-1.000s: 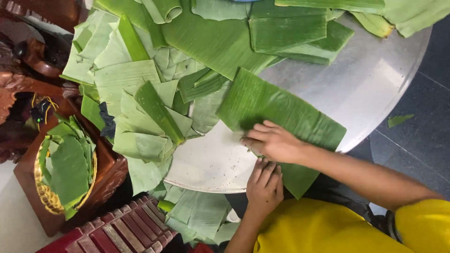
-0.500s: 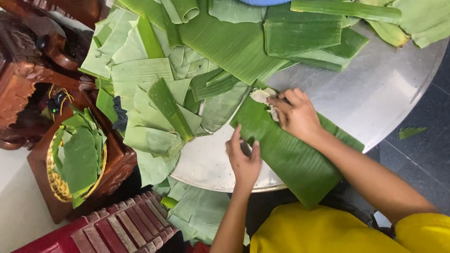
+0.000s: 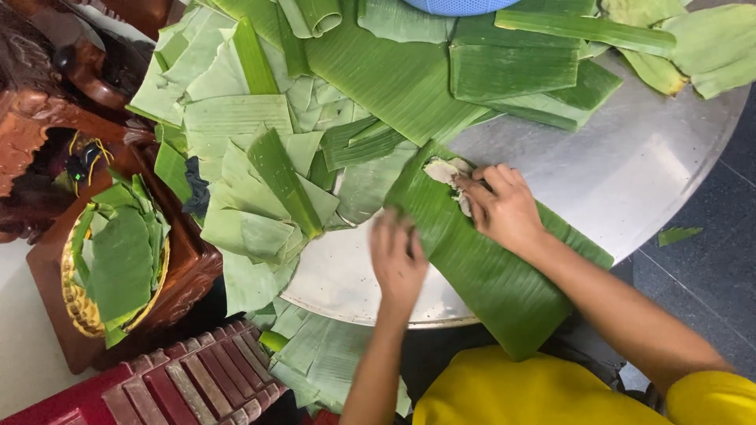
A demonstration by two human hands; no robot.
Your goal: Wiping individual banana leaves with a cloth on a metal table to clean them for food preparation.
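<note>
A large green banana leaf [image 3: 488,267] lies across the near edge of a round metal table [image 3: 630,173]. My right hand [image 3: 504,208] presses a pale, crumpled cloth [image 3: 445,171] against the far end of that leaf. My left hand [image 3: 398,260] rests flat, fingers apart, on the leaf's left edge and holds nothing. A yellow shirt [image 3: 543,393] fills the bottom of the view.
Many cut and folded banana leaf pieces [image 3: 260,157] are piled on the table's left and far side. A woven basket lined with leaves [image 3: 118,260] sits on a carved wooden stand at left. More leaf pieces [image 3: 315,362] lie below the table edge beside a red slatted stool [image 3: 197,386].
My right hand has slid with the cloth along the leaf, away from me toward its far end. My left hand has shifted onto the leaf's left edge.
</note>
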